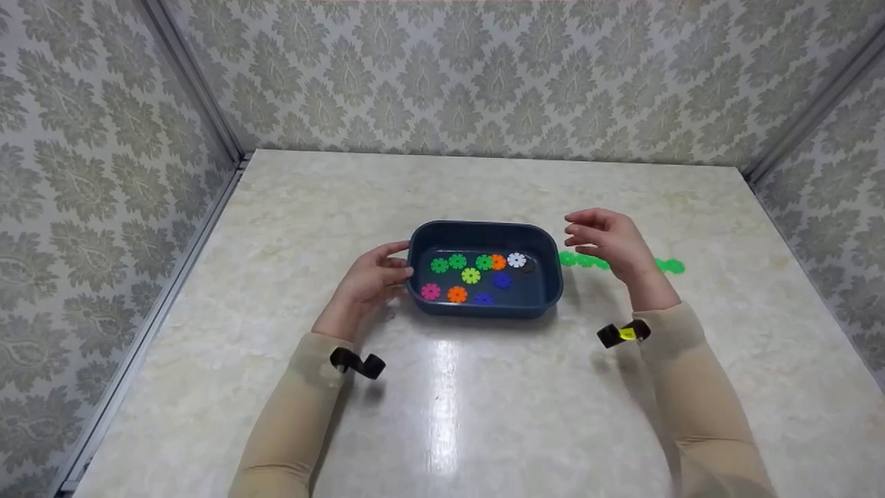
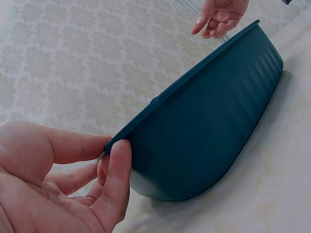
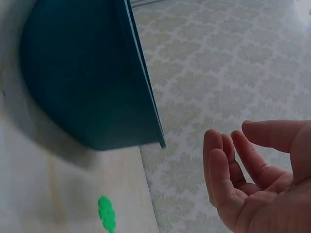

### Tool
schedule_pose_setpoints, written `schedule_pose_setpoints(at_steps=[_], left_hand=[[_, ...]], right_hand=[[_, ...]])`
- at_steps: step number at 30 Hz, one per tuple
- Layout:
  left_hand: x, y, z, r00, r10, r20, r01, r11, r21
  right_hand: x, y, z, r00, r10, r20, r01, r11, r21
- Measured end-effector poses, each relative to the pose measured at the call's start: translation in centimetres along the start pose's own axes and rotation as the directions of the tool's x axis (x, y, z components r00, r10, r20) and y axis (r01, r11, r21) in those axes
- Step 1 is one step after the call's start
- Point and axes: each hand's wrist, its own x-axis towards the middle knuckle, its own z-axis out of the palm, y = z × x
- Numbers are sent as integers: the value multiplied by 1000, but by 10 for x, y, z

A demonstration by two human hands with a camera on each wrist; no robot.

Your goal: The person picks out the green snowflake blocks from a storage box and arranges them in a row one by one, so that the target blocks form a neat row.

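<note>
A dark blue plastic basin (image 1: 484, 311) stands on the table, and my left hand (image 1: 366, 280) pinches its left rim between thumb and fingers, as the left wrist view shows. On its floor lie several notched flower-shaped discs: green (image 1: 440, 265), orange (image 1: 457, 294), pink (image 1: 430, 291), yellow-green (image 1: 471, 276), white (image 1: 516, 260), blue (image 1: 502, 280) and a dark one. Beyond the basin's right end, my right hand (image 1: 608, 238) hovers with loosely bent fingers and nothing in them. Under it runs a row of green discs (image 1: 671, 265), partly hidden by the hand and wrist.
The pale marbled table (image 1: 276, 194) reaches back to a wall (image 1: 470, 76) with leaf-patterned paper. Similar patterned panels rise at left and right. Each wrist carries a small black camera (image 1: 358, 363) on a strap.
</note>
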Motion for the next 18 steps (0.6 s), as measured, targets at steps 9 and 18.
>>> schedule_pose_setpoints(at_steps=[9, 18], left_hand=[[1, 0, -1, 1000, -3, -4, 3, 1000, 2], [0, -1, -1, 1000, 21, 11, -21, 1000, 5]], right_hand=[[14, -6, 53, 993, 2, 116, -4, 1000, 13], [26, 1, 95, 982, 70, 175, -51, 993, -108]])
